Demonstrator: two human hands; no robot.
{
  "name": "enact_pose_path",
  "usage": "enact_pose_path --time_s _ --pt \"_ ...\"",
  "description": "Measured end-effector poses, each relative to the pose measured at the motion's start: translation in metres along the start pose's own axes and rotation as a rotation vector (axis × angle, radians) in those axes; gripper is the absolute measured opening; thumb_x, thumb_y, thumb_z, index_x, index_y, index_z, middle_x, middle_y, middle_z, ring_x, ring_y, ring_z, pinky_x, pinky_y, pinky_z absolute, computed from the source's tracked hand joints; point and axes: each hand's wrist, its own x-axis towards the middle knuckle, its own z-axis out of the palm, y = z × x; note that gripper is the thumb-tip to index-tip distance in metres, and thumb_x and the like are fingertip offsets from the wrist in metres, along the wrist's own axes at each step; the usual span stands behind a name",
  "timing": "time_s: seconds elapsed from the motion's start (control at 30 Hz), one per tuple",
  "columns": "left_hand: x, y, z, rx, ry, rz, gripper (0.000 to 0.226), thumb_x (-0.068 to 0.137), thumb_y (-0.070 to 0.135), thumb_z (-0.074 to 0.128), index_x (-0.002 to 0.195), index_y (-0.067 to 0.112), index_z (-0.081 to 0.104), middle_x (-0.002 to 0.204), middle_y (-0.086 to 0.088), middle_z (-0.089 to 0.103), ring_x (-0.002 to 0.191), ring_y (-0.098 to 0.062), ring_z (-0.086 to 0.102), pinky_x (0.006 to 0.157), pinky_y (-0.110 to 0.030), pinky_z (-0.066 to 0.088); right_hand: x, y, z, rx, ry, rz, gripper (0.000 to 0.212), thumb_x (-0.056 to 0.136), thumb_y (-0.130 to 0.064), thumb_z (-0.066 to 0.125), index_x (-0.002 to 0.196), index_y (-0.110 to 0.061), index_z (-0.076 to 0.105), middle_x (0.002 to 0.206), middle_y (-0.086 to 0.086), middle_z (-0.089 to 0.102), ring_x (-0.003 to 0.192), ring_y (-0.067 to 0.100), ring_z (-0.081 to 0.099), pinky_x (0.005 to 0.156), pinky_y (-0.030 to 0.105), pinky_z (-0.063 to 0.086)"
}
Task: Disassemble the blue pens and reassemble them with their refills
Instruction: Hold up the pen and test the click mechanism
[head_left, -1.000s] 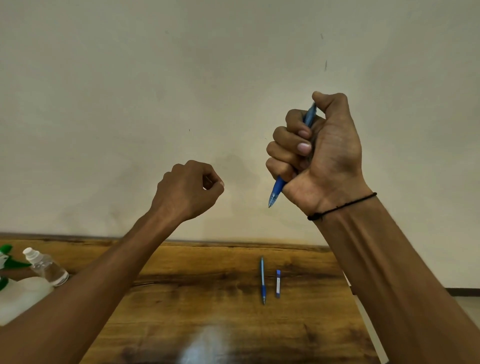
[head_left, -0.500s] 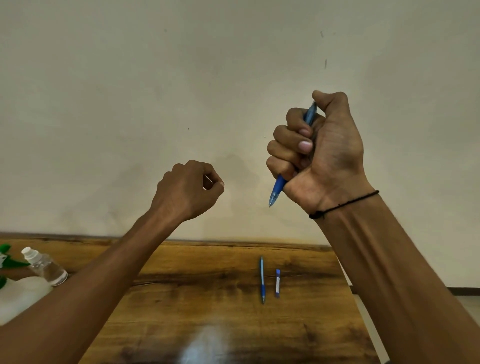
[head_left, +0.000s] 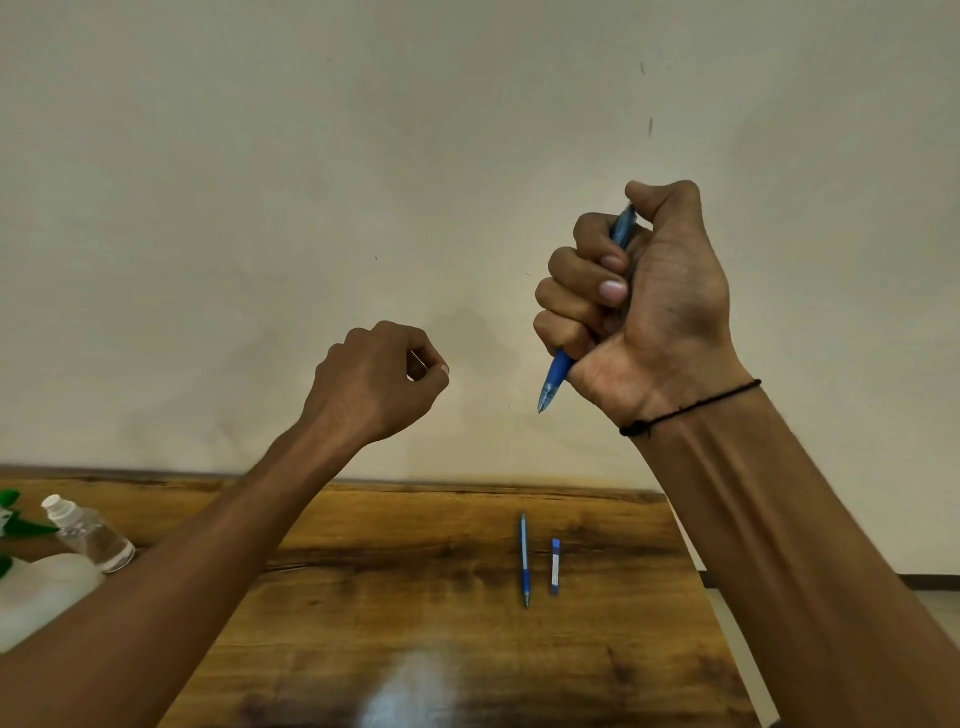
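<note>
My right hand (head_left: 654, 306) is raised high in front of the wall, fisted around a blue pen (head_left: 555, 375) whose tip points down and to the left; my thumb presses on its top end. My left hand (head_left: 376, 379) is raised lower and to the left, fingers curled shut; nothing shows inside it. On the wooden table (head_left: 415, 597) lies a second blue pen (head_left: 524, 560), tip towards me. A short blue-and-white piece (head_left: 555, 566) lies just right of it.
At the table's left edge stand a small clear bottle with a white cap (head_left: 88, 532), a white container (head_left: 41, 597) and green leaves (head_left: 15, 519). A plain wall rises behind the table. The table's right edge drops to the floor.
Almost nothing has moved. My right hand with the pen has shifted very slightly; my left fist stays where it was.
</note>
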Motion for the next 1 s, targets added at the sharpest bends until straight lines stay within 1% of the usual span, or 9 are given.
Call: enact_pose_path --time_s 0.27,0.37,0.43,0.47,0.5,0.57,0.67,0.8,1.0 --pt "0.0 0.0 0.001 0.008 -0.002 0.003 0.01 0.093 0.037 0.068 0.093 0.033 0.077 0.086 0.018 0.075 0.084 -0.009 0.071 0.075 -0.031 0.053 0.002 0.002 -0.001 0.01 0.0 -0.025 0.057 0.106 -0.05 0.033 0.058 -0.019 0.031 0.047 -0.006 0.024 0.042 0.01 0.014 0.043 0.024 0.011" --pt "0.0 0.0 0.001 0.006 -0.005 0.008 0.009 0.093 0.037 0.068 0.091 0.034 0.076 0.083 0.02 0.074 0.084 -0.009 0.07 0.076 -0.033 0.055 0.003 0.006 -0.002 0.043 -0.049 -0.03 0.054 0.108 -0.057 0.033 0.068 -0.021 0.039 0.06 -0.004 0.027 0.05 0.011 0.028 0.048 0.024 0.027" --pt "0.0 0.0 0.0 0.001 -0.009 0.009 0.008 0.094 0.037 0.069 0.09 0.035 0.075 0.084 0.02 0.074 0.083 -0.007 0.07 0.076 -0.033 0.056 0.004 0.01 -0.004 0.08 -0.091 -0.021 0.045 0.11 -0.054 0.033 0.079 -0.021 0.043 0.067 -0.002 0.032 0.059 0.015 0.038 0.057 0.029 0.041" --pt "0.0 0.0 0.0 -0.001 -0.009 0.011 0.008 0.094 0.037 0.069 0.091 0.035 0.075 0.084 0.019 0.074 0.082 -0.007 0.07 0.076 -0.033 0.057 0.004 0.011 -0.004 0.093 -0.114 -0.016 0.041 0.11 -0.052 0.032 0.085 -0.022 0.043 0.069 -0.002 0.034 0.061 0.016 0.04 0.059 0.03 0.044" --pt "0.0 0.0 0.0 -0.004 -0.007 0.011 0.008 0.094 0.037 0.069 0.09 0.035 0.076 0.085 0.019 0.075 0.081 -0.006 0.07 0.076 -0.033 0.057 0.004 0.013 -0.004 0.096 -0.132 -0.014 0.038 0.111 -0.051 0.031 0.088 -0.023 0.042 0.07 -0.002 0.034 0.061 0.015 0.038 0.059 0.029 0.042" --pt "0.0 0.0 0.0 -0.011 -0.005 0.007 0.009 0.093 0.037 0.068 0.089 0.034 0.076 0.084 0.019 0.075 0.081 -0.007 0.071 0.074 -0.032 0.055 0.005 0.014 -0.005 0.077 -0.139 -0.023 0.039 0.111 -0.051 0.03 0.088 -0.022 0.043 0.068 -0.003 0.03 0.056 0.012 0.027 0.052 0.025 0.027" --pt "-0.001 0.0 -0.001 -0.011 -0.006 0.006 0.009 0.092 0.037 0.068 0.089 0.034 0.076 0.084 0.018 0.075 0.081 -0.008 0.072 0.075 -0.032 0.056 0.006 0.013 -0.008 0.072 -0.086 -0.026 0.056 0.108 -0.058 0.032 0.07 -0.018 0.037 0.059 -0.004 0.02 0.05 0.01 0.013 0.048 0.027 0.01" --pt "-0.001 0.0 -0.002 -0.013 -0.009 0.011 0.01 0.093 0.036 0.068 0.091 0.032 0.077 0.087 0.017 0.076 0.083 -0.011 0.073 0.079 -0.037 0.058 0.003 0.009 -0.01 0.126 -0.049 0.025 0.063 0.098 -0.069 0.036 0.061 -0.021 0.02 0.056 -0.005 0.009 0.047 0.012 0.007 0.045 0.026 0.008" --pt "0.0 0.0 0.0 -0.008 -0.007 0.014 0.009 0.093 0.037 0.069 0.091 0.033 0.077 0.084 0.017 0.075 0.082 -0.009 0.072 0.074 -0.032 0.054 0.004 0.009 -0.011 0.207 -0.033 0.03 0.062 0.096 -0.067 0.033 0.056 -0.021 0.022 0.047 -0.006 0.017 0.043 0.011 0.01 0.042 0.024 0.01"
